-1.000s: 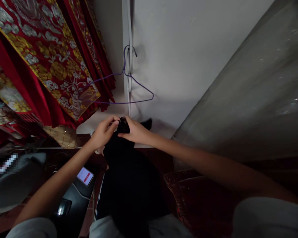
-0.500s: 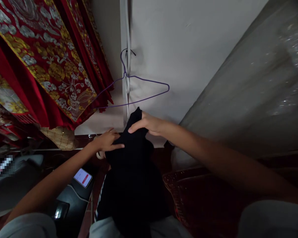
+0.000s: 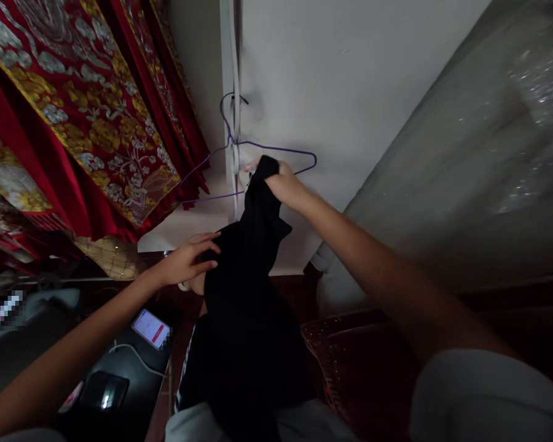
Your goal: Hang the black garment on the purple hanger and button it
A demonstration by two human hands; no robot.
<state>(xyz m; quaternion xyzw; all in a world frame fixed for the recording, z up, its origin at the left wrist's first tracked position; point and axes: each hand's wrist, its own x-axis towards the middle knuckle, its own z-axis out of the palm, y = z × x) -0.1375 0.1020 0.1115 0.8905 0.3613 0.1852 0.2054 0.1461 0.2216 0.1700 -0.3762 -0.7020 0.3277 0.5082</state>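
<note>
A length of black cloth, probably a garment (image 3: pixel 239 276), hangs in front of my legs, its upper end bunched and raised to the wire hanger's height. My right hand (image 3: pixel 286 185) is closed around that upper end, with some fingers hidden behind the cloth. At the garment's left edge, my left hand (image 3: pixel 191 261) has its fingers apart, the tips at or close to the fabric. A purple wire hanger (image 3: pixel 276 147) hangs from a hook against the wall, and the raised cloth covers part of its lower bar.
Red embroidered drapery (image 3: pixel 96 123) hangs at the upper left. Below it, a lit phone (image 3: pixel 151 329) and a cable lie on a dark surface (image 3: pixel 133 383). On the right leans a large plastic-wrapped panel (image 3: pixel 442 184). A pale cord (image 3: pixel 233 55) runs down the wall corner.
My right hand has moved up with the top of the black garment, which now overlaps the hanger. My left hand has slid slightly left and up, its fingers less over the cloth.
</note>
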